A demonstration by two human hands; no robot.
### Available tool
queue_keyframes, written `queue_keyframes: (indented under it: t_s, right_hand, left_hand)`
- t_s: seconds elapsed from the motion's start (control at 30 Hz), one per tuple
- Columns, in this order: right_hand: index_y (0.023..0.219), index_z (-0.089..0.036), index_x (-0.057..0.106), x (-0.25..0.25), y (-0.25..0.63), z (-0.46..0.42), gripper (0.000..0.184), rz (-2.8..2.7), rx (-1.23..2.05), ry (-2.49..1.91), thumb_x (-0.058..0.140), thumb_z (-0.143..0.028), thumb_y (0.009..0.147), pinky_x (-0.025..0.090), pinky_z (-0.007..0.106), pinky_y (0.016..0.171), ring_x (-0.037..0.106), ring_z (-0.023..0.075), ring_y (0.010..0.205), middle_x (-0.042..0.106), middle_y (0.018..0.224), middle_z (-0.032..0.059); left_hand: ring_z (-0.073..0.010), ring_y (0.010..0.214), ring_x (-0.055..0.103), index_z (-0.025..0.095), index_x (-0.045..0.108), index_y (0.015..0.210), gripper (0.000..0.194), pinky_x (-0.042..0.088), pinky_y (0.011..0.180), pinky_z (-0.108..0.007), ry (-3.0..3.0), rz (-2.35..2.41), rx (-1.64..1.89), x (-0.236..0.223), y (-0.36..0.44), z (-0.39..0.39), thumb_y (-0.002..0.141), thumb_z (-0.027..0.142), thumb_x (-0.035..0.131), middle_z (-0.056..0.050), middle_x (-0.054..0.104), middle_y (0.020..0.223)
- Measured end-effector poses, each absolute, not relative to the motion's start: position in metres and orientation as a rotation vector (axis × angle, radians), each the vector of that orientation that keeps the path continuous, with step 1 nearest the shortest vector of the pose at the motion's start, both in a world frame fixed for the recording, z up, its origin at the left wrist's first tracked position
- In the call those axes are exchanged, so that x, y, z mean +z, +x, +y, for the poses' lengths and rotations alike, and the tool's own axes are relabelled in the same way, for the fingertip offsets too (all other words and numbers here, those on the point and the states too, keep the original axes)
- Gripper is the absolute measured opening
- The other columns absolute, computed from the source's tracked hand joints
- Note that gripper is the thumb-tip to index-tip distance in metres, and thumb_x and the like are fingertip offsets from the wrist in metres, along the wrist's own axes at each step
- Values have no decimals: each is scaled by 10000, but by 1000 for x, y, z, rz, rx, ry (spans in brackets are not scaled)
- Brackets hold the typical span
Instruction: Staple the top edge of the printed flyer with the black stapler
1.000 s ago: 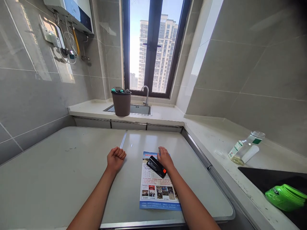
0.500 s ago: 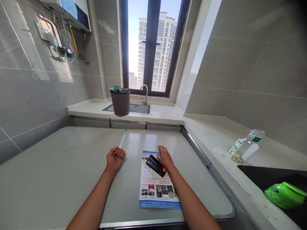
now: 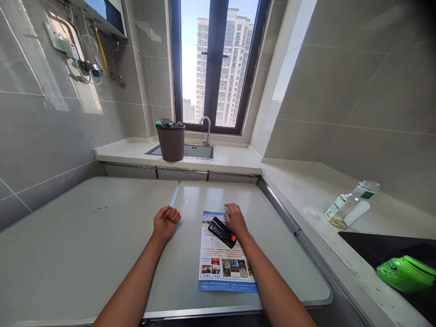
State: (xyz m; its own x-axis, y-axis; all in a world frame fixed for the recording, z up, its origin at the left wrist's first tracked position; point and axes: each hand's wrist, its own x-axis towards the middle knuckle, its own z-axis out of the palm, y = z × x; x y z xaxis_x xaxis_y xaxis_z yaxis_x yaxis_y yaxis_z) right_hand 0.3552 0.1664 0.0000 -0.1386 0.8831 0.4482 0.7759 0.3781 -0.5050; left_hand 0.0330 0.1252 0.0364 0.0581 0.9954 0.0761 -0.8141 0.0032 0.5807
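A black stapler [image 3: 222, 232] with an orange-red spot at its near end lies aslant on a printed flyer [image 3: 213, 285]. My right hand [image 3: 237, 221] rests just right of the stapler, over the flyer's upper right part. Its fingers are bent but loose and apart, and I see nothing held in them. To the left of the flyer, my left hand [image 3: 166, 222] lies on the pale board [image 3: 112, 254], curled into a fist with nothing showing in it. Beyond the hands is a small whitish rectangle [image 3: 186, 202] on the board.
A brown bin [image 3: 171, 143] with its contents showing stands at the sink [image 3: 199, 152], beside the faucet [image 3: 207, 129]. On the right counter [image 3: 289, 177] lies a tilted clear jar [image 3: 350, 206]. Nearer, a green container [image 3: 405, 274] lies on a black surface.
The camera view has tilted slightly. Both hands, the stapler and the flyer keep nearly the same places.
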Motion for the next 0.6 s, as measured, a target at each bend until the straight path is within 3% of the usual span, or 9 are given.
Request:
queue_keyframes:
  t_s: [0.17,0.27,0.37,0.43,0.6]
  right_hand:
    - [1097,-184,711,16,362,158,328,-1938,234,-1415,401,-225,996,458,393,1013,602,265,1097,711,1121,121]
    - [1001,-213,726,20,368,155,278,-2050,356,-1371,455,-275,1001,482,297,808,642,201,850,736,926,52]
    - [846,-210,728,19,373,153,252,-2174,497,-1333,538,-313,977,426,249,654,592,155,653,699,738,3]
    - [832,-202,728,17,375,153,258,-2225,567,-1296,548,-318,977,424,240,660,603,153,679,704,766,7]
    - [1015,-219,734,16,371,151,260,-2280,677,-1156,491,-311,1020,475,264,838,645,185,945,702,1018,42]
  left_hand:
    - [-113,461,227,218,160,562,566,250,467,-294,663,403,1390,31,37,126,879,258,627,53,146,536]
    - [-111,477,224,217,202,543,569,237,482,-287,757,422,1316,28,42,126,891,282,647,55,163,534]
    - [-105,487,208,216,247,528,570,214,496,-287,819,444,1263,27,46,125,883,302,684,63,175,529]
    - [-101,489,199,215,262,525,571,209,503,-288,848,455,1245,27,48,124,879,314,698,67,179,528]
    - [-101,488,186,211,264,526,571,211,509,-286,888,471,1228,28,48,124,895,333,681,67,178,527]
